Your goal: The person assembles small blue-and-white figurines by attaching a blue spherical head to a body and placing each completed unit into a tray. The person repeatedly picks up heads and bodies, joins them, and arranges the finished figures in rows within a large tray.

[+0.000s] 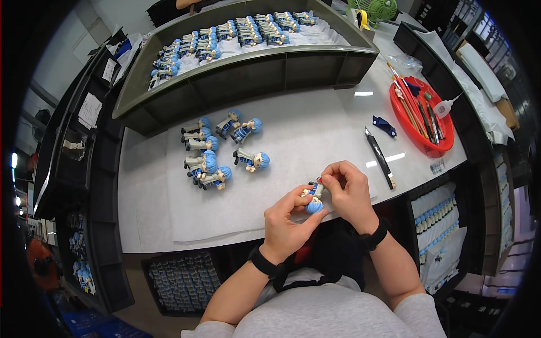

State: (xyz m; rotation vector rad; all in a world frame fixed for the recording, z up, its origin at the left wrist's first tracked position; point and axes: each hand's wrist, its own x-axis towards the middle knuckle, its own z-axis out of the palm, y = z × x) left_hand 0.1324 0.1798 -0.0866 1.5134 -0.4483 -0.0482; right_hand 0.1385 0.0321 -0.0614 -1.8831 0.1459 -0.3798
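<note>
The left hand (286,226) closes around the held figurine (312,194) from its eight o'clock side, with the thumb just below the blue hair. The figurine is near the front edge of the worktop (143,197). Its long axis runs nearly from twelve to six: feet away from the person, head toward the body. The right hand (354,194) comes from about two o'clock and is the nearer one to the feet. Its thumb and forefinger are pinched together there, beside a small red bit (whether they grip this or a foot, one cannot tell).

About the room, from left to right: dark crates (103,248) stand at nine o'clock. At ten o'clock from the hands, loose figurines (209,161) lie in a group on a pale sheet (225,222). Behind them, from eleven to twelve, the grey-green tray (253,73) carries rows of similar ones. Toward one o'clock a slim knife (380,158) lies slanted, well apart from the hands. Beyond it, a red dish (408,133) holds brushes (416,112), and at three o'clock, lower down, another crate contains more figurines.
</note>
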